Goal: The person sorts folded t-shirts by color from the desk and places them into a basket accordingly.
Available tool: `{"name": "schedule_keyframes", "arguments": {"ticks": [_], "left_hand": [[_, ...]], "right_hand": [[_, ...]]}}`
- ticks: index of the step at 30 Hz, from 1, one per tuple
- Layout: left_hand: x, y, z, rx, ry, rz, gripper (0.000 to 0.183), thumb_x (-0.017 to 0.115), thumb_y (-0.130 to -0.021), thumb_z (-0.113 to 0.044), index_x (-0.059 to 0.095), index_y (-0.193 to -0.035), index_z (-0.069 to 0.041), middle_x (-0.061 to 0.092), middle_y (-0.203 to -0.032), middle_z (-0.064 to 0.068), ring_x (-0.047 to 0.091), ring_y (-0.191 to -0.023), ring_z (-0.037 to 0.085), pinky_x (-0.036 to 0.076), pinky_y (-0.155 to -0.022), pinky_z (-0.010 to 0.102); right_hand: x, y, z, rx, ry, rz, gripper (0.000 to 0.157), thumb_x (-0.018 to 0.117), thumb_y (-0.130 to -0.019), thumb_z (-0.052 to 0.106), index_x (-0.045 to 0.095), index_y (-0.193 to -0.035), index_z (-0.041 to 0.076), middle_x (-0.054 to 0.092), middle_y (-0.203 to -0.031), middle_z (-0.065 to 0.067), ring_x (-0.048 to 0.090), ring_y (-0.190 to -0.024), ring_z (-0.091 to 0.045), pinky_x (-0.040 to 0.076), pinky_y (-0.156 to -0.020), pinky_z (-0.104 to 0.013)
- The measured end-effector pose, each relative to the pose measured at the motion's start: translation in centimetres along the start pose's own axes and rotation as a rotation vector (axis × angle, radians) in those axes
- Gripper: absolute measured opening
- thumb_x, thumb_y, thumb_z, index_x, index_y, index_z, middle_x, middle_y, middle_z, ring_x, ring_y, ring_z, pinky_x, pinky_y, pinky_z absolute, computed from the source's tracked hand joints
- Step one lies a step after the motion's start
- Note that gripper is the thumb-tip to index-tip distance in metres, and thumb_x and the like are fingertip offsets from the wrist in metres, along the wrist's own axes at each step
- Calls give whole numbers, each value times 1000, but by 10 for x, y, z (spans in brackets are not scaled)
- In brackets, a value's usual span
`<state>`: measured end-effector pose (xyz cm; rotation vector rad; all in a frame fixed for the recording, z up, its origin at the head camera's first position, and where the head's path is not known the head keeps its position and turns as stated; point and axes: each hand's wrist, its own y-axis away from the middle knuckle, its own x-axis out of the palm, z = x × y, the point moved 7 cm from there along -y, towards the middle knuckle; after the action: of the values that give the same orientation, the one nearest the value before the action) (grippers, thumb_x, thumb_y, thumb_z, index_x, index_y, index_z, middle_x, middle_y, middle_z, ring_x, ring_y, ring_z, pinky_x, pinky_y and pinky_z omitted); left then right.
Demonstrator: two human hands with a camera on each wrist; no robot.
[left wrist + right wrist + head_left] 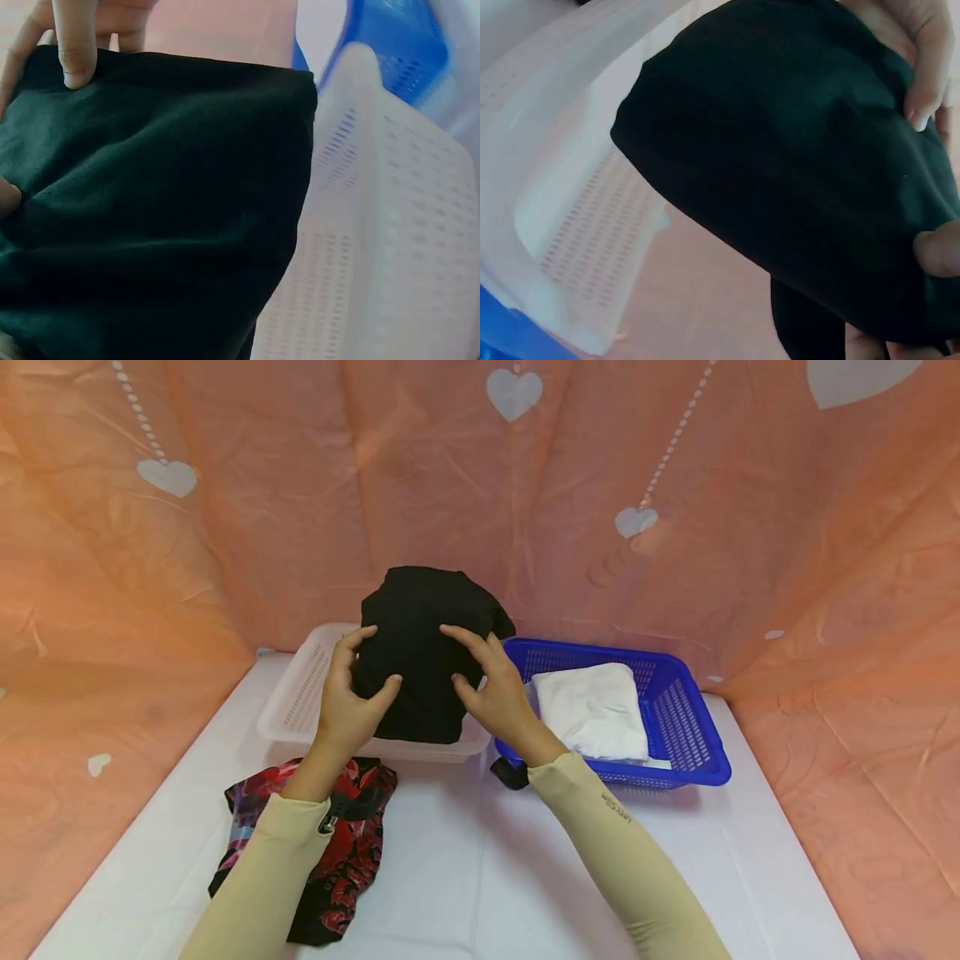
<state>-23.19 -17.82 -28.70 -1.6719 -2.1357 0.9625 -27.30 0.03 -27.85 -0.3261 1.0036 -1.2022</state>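
Note:
Both hands hold a folded black garment (420, 643) above a whitish perforated plastic basket (306, 681). On its left side the left hand (347, 702) grips it, thumb across the front. The right hand (501, 689) grips the opposite side, thumb on the front face and some fingers out of sight behind the fabric. In the left wrist view the black cloth (172, 180) hangs beside the basket wall (424, 232). From the right wrist, its lower edge (705, 217) overlaps the basket.
At the right stands a blue basket (690, 727) with a folded white cloth (592, 710) inside. A dark garment with red floral print (360, 868) lies on the white table (450, 893), under the left forearm. An orange sheet with hearts (450, 485) hangs behind.

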Motion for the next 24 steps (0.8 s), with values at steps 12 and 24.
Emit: {"name": "schedule_keyframes", "arguments": {"ticks": [12,24], "left_hand": [[-4,15,79,-191,-199,47,60,68,-87,-6,43,-141,-14,49,-136,14,57,-92,29,48,-76,26],[-2,6,111,-269,-214,110,58,68,-85,0,46,-137,-11,47,-141,17,52,-117,37,43,-96,53]], "right_hand": [[50,9,-54,238,-36,101,65,64,-83,-3,48,-140,24,50,-135,-13,51,-125,-28,45,-102,-47],[75,16,-84,415,-29,165,67,69,-83,1,45,-141,25,44,-143,-15,47,-130,-33,44,-101,-50]]}}
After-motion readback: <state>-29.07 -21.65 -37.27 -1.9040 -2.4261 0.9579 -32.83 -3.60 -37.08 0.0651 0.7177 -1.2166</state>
